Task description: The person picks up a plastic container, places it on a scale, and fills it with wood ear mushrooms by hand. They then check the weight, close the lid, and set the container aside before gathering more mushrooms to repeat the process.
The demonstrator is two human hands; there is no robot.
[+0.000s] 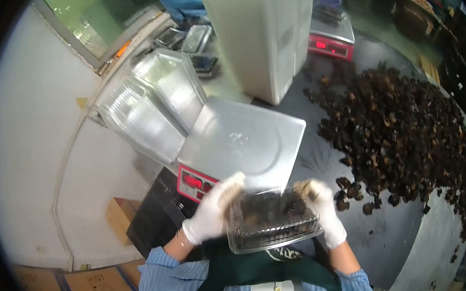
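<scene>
Clear rectangular plastic box with ridged sides (273,222), dark pieces showing inside: held up close in front of the dark green apron (209,280), tilted, just beside the near edge of a silver, flat-topped scale with a red front (244,141). Cannot tell from this angle whether touching the scale.

At one side, the white-gloved left hand (210,210), closed around the left end of the box; opposite, the white-gloved right hand (322,207), gripping the far right corner with curled fingers. Both slightly blurred.

Step in hand, by judgement: gripping and steadying the filled box at its edges, perhaps pressing down its top; cannot tell whether fully fastened. For the next move, best to keep both ends level and press evenly, without crushing thin walls.

Farther out: to the left of the scale, stacked clear ridged plastic trays (155,107); beyond, a tall translucent whitish stack (266,36); to the right, a broad heap of dark brown pieces (408,134) on a dark grey tabletop (364,242).
</scene>
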